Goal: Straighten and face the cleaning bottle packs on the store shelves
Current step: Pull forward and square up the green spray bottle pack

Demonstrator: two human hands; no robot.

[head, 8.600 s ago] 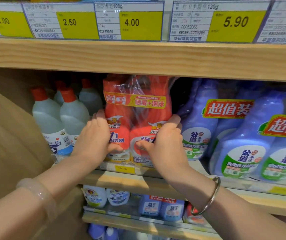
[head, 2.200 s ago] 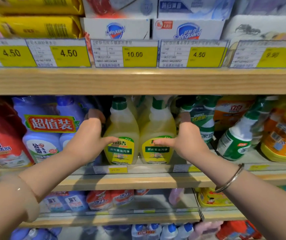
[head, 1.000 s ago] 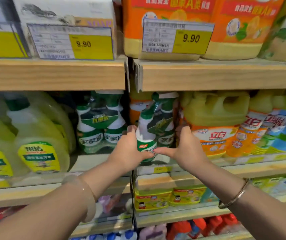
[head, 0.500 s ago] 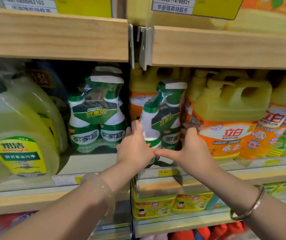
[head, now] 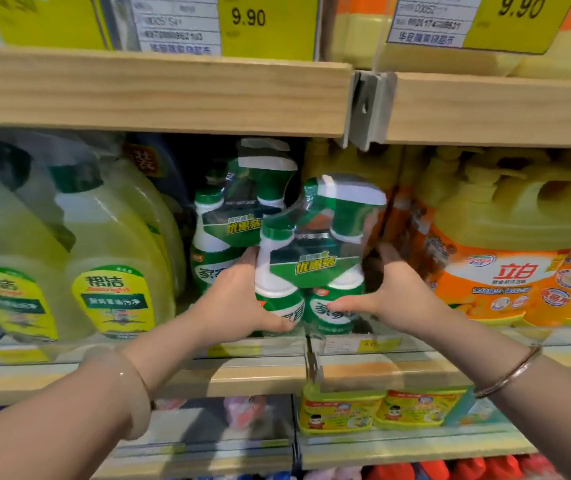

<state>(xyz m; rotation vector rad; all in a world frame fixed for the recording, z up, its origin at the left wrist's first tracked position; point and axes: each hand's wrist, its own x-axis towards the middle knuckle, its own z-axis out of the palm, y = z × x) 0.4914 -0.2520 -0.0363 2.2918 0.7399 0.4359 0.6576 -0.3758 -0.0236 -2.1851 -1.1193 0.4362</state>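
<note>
Wooden shelf (head: 159, 95) spans frame top. Yellow jugs (head: 505, 237) at right, green 2-bottle pack (head: 311, 265) at center. Left hand (head: 239, 303) and right hand (head: 391, 299) clamp its sides. Best squared label-forward, flush with shelf edge.

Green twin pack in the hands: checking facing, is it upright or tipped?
Roughly upright: green twin pack held between left hand and right hand, caps up, labels forward.

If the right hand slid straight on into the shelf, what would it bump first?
Probably the orange jug just beside it. The right hand grips the green bottle pack and points back into the shelf; depth there is dark and hard to judge.
</note>
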